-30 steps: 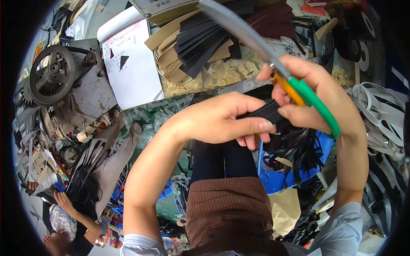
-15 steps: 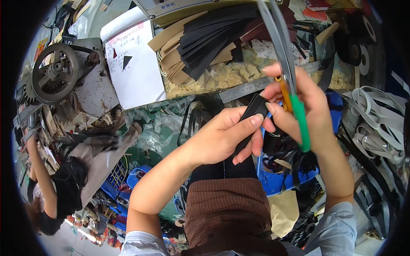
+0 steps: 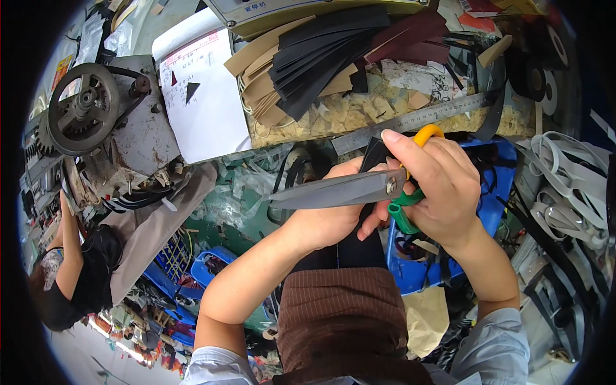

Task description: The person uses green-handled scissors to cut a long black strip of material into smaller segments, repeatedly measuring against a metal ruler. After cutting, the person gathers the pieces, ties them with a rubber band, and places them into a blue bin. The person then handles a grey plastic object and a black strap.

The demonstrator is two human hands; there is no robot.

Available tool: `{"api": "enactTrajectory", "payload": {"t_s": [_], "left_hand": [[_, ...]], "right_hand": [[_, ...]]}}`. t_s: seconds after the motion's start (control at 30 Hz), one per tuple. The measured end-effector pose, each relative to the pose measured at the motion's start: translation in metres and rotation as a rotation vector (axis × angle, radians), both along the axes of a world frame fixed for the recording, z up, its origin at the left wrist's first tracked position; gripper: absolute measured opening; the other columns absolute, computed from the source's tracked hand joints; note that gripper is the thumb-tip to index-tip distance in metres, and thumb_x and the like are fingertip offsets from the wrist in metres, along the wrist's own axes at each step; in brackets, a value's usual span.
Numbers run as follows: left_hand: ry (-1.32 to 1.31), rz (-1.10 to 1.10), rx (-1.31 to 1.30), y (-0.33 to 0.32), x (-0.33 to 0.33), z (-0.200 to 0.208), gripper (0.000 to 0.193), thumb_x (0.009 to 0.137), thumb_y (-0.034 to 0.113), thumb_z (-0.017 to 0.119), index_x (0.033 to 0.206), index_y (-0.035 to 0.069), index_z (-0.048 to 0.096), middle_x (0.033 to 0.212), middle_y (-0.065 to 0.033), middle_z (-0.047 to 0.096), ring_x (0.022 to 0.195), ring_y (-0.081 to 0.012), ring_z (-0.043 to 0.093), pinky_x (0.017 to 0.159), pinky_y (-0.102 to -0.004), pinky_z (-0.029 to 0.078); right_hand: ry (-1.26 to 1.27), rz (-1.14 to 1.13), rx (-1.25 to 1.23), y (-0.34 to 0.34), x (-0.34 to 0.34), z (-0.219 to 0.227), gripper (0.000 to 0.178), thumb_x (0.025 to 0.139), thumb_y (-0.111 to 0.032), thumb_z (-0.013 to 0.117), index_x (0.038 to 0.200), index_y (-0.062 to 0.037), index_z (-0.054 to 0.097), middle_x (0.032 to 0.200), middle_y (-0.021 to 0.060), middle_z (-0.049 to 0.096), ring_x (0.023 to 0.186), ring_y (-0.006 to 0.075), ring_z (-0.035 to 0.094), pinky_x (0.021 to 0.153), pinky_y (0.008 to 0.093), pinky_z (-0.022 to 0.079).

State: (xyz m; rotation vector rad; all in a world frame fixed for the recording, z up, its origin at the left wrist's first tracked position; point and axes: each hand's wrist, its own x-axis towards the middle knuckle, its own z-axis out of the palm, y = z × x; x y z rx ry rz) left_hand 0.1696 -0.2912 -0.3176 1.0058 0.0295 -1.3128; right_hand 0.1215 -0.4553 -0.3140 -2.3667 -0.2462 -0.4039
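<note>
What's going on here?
One person's right hand holds scissors, blades pointing left, passing in front of the left hand, which grips black strips. On the bench beyond lie fanned strips and a ruler. Another person is off to the left.

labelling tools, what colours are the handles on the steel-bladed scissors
One yellow-orange handle, one green handle, in the head view.

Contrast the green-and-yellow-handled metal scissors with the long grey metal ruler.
The green-and-yellow-handled metal scissors are in the right hand; the long grey metal ruler lies on the yellowish worktable. The scissors narrow to a tip; the ruler is a straight, even strip. Both show grey metal.
</note>
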Motion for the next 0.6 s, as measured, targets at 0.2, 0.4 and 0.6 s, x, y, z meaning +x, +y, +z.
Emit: {"api": "enactTrajectory", "payload": {"t_s": [0.2, 0.4, 0.6], "left_hand": [[0.088, 0.030, 0.047, 0.001, -0.004, 0.000, 0.033, 0.102, 0.028, 0.035, 0.096, 0.002, 0.053, 0.065, -0.0030, 0.052, 0.046, -0.0081, 0.048, 0.042, -0.0198, 0.039], [0.109, -0.102, -0.143, 0.016, -0.001, -0.003, 0.059, 0.101, 0.047, 0.020, 0.108, -0.001, 0.054, 0.065, -0.0012, 0.051, 0.050, -0.0076, 0.045, 0.047, -0.0213, 0.038], [0.049, -0.342, -0.175, 0.017, 0.014, 0.006, 0.065, 0.101, 0.050, 0.022, 0.092, 0.001, 0.064, 0.059, 0.0004, 0.049, 0.049, -0.0070, 0.044, 0.049, -0.0212, 0.039]], "right_hand": [[0.041, 0.021, 0.034, 0.000, -0.003, -0.001, 0.058, 0.063, -0.017, 0.078, 0.118, -0.0083, 0.061, 0.068, 0.0010, 0.053, 0.059, 0.0168, 0.054, 0.055, 0.0301, 0.044], [0.884, -0.236, 1.065, -0.005, 0.002, 0.036, 0.048, 0.080, 0.004, 0.063, 0.125, -0.0014, 0.047, 0.077, 0.0015, 0.057, 0.069, 0.0059, 0.058, 0.055, 0.0194, 0.045], [1.013, -0.306, 0.987, -0.014, -0.002, 0.081, 0.059, 0.070, -0.003, 0.070, 0.124, 0.0002, 0.047, 0.077, 0.0002, 0.056, 0.066, 0.0050, 0.052, 0.059, 0.0173, 0.039]]}}
